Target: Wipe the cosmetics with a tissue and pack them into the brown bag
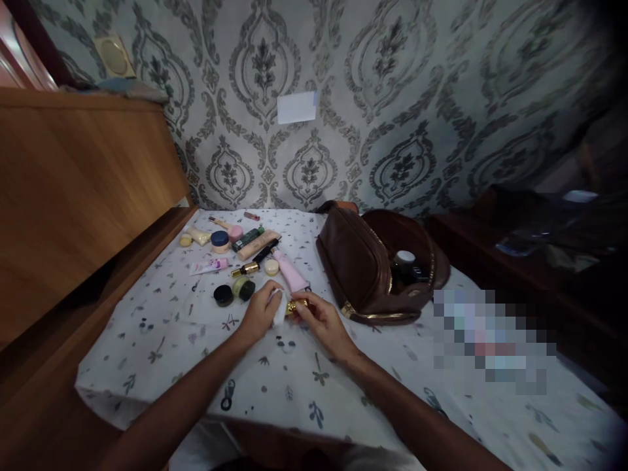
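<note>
My right hand is closed around a small gold cosmetic container above the cloth-covered table. My left hand pinches a white wipe that touches the container's left end. Just beyond my hands lies a pink tube. A small cream-lidded jar and a gold-and-black tube are near it. To the left of my left hand are a black-lidded jar and a greenish jar lying on its side.
An open brown leather bag stands at the right, with a white-lidded jar inside. Farther back are a blue-lidded jar, a pink jar and several tubes. A wooden cabinet borders the left; a blurred patch covers the right.
</note>
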A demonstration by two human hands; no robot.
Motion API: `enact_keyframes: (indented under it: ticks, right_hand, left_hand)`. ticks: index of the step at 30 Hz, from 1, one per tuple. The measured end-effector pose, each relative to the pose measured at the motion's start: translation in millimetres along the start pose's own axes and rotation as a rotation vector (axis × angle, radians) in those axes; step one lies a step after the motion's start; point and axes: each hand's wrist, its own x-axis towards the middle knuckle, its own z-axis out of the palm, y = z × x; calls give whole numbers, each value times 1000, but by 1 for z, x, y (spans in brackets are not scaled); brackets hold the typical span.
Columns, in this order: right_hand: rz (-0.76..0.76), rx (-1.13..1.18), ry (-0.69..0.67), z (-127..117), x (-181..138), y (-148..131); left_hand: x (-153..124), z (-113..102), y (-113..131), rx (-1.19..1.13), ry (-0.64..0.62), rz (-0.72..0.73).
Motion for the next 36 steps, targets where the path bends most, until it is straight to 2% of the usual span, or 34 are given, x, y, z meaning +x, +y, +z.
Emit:
enact_keyframes:
  ticks: [4, 10, 13, 17, 20, 22, 26, 36]
  right_hand:
    - [-2, 39, 72, -1, 3, -2]
    - [117, 260, 161, -3, 7, -3]
    - [166, 394, 213, -4, 9, -3]
    - [189, 457, 239, -4, 10, -3]
    - [177, 396, 216, -3, 8, -4]
    - [153, 313, 175, -2, 7, -3]
    - [127, 215, 88, 0, 6, -1]
    - [142, 232, 0, 3, 4, -9]
  left_hand:
    - [3, 1, -5, -138, 2, -119]
    - [8, -1, -6, -257, 22, -184]
    - [5, -1, 0, -241, 9, -162]
    - [-5, 2, 12, -160, -53, -48]
    - [-11, 4, 17, 19, -48, 64]
    - [-12, 3, 17, 111, -23, 82]
    - [-10, 2, 13, 118, 7, 40]
    - [-9, 2, 8, 118, 8, 11]
